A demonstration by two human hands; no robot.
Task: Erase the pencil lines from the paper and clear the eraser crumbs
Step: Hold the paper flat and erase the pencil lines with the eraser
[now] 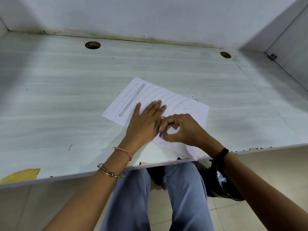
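A white sheet of paper (126, 97) lies slanted on the desk, with several pencil lines and one thick grey smear across its left half. My left hand (145, 122) rests flat on the sheet, fingers spread. My right hand (181, 129) pinches a small purple eraser (163, 133) against the paper's near part, right beside my left hand. Dark eraser crumbs (186, 110) are scattered over the paper's right portion, and a few lie on the desk past its far right edge. The sheet's near corner hangs slightly over the desk's front edge.
The pale desk (66, 97) has two round cable holes (92, 45) at the back and walls behind and to the right. Chipped yellow patches (21, 175) mark its front edge. My legs in blue jeans and a black bag (221, 182) are below the desk.
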